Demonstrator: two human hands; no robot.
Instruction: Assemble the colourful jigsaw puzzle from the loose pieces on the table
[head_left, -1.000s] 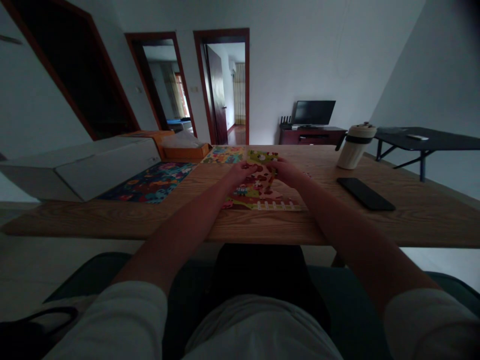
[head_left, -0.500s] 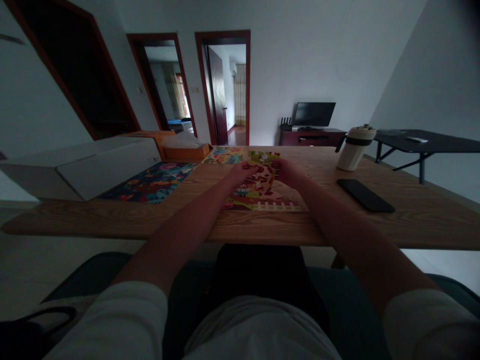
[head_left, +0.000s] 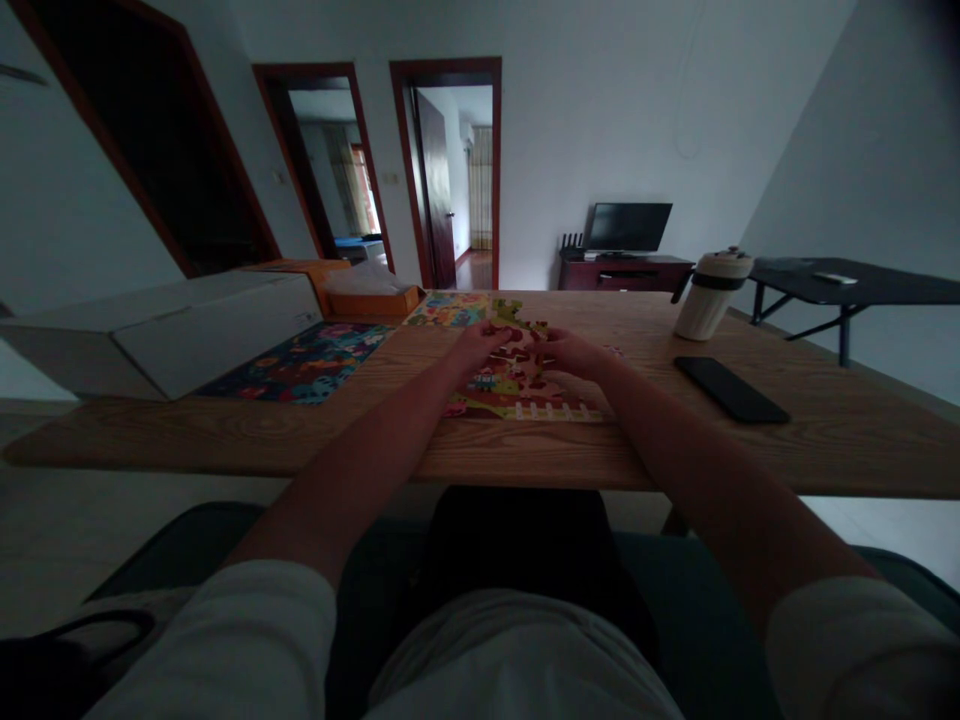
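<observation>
A colourful jigsaw puzzle (head_left: 495, 408) with a white fence along its near edge lies on the wooden table in front of me. My left hand (head_left: 481, 342) is over its left part, fingers curled and closed on pieces there. Across from it, my right hand (head_left: 564, 352) has its fingers closed on joined puzzle pieces at the right side. Exactly which pieces each hand holds is hard to make out in the dim light. Toward the back, the puzzle's upper edge (head_left: 508, 312) is uneven, with knobs showing.
Left of the puzzle lie a dark blue picture sheet (head_left: 300, 365), a long white box (head_left: 217, 325) and an orange box (head_left: 371, 303). A brighter picture sheet (head_left: 448, 309) is behind. On the right are a black phone (head_left: 729, 390) and a cream tumbler (head_left: 706, 300).
The puzzle's upper right part has come away from its earlier place, leaving a jagged edge. My right hand has shifted slightly down toward me; my left hand stays nearly in place.
</observation>
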